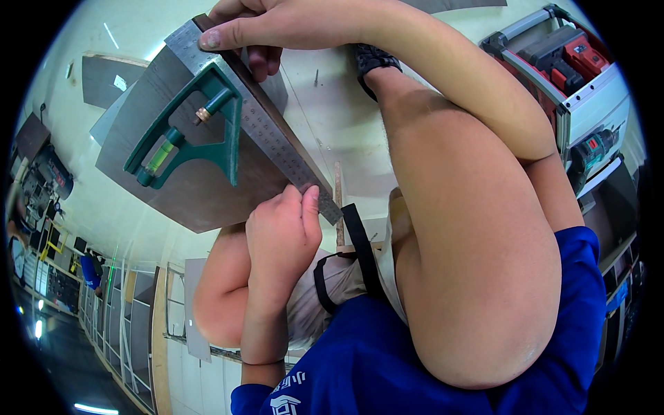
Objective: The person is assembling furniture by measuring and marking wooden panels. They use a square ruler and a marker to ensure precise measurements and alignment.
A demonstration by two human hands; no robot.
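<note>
A combination square lies against a grey-brown board (200,200). Its green head (232,135), with a small spirit level, rests over the board's face, and its steel rule (266,131) runs along the board's long edge. My left hand (283,221) is closed at the rule's near end, thumb and curled finger pressing it to the edge. At the far end my right hand (256,31) grips rule and board together, thumb on the rule and fingers behind the board. Part of the board is hidden under the square.
To the right stands an open tool case (567,97) with red-and-black tools and a green drill (593,149). A loose panel (111,79) lies at the far left. My bent leg (477,228) fills the right middle. A person in blue (91,271) is at the lower left, near shelving (142,311).
</note>
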